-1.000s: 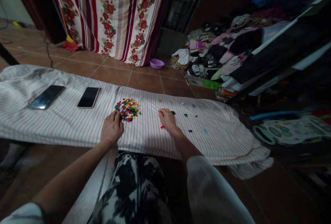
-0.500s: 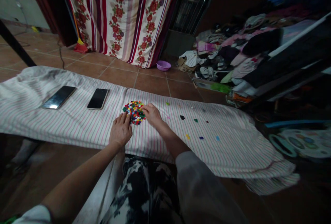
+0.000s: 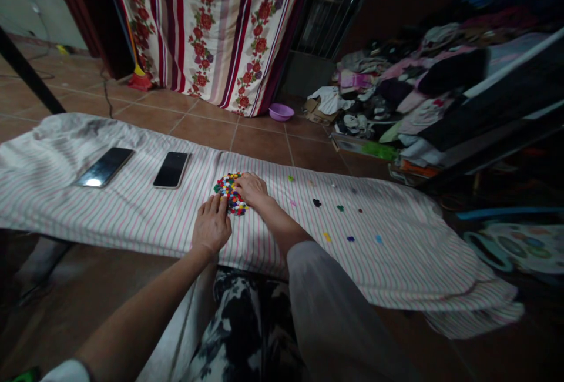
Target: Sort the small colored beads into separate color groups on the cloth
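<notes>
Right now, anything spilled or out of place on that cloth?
Yes: several loose coloured pieces lie scattered on the striped cloth, to the right of the main pile and apart from it. The left hand and right hand both rest at that pile. Both phones lie flat.

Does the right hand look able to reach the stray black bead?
Probably yes: the right hand rests on the bead pile, with open striped cloth between it and the black bead.

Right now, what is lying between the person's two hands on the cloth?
A small pile of coloured beads on the striped cloth. The left hand touches its near edge; the right hand rests on its right side. The head view shows this.
</notes>
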The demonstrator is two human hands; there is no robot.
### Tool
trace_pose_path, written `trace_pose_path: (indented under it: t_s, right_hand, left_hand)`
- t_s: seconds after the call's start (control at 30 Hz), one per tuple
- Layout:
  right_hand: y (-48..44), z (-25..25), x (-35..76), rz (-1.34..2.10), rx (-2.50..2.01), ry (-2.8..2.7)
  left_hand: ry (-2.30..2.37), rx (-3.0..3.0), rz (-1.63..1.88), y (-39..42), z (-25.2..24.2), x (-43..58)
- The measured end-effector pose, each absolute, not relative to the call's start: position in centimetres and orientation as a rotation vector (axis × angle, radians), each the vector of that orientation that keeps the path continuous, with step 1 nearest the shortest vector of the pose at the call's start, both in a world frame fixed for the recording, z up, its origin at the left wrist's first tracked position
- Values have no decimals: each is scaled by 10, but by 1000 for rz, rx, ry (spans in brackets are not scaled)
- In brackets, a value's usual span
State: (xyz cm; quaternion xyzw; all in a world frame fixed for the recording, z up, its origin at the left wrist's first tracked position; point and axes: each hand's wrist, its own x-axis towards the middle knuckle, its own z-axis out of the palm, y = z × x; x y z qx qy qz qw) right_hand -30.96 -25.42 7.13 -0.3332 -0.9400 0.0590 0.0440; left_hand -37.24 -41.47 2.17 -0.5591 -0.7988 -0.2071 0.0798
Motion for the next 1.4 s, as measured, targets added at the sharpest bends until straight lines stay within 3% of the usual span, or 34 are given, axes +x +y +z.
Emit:
trace_pose_path:
  t_s: [0.5, 0.9, 1.4]
  right_hand:
    - [-247, 52, -288, 575, -997, -2430]
    - [-205, 48, -147, 346, -1403, -2249]
    - [-210, 26, -144, 372, -1295, -2393]
  left_hand:
    - [-2337, -1673, -659, -414, 15, -376]
    - [-2320, -1668, -665, -415, 16, -376]
    - [-2348, -1656, -696, -415, 19, -376]
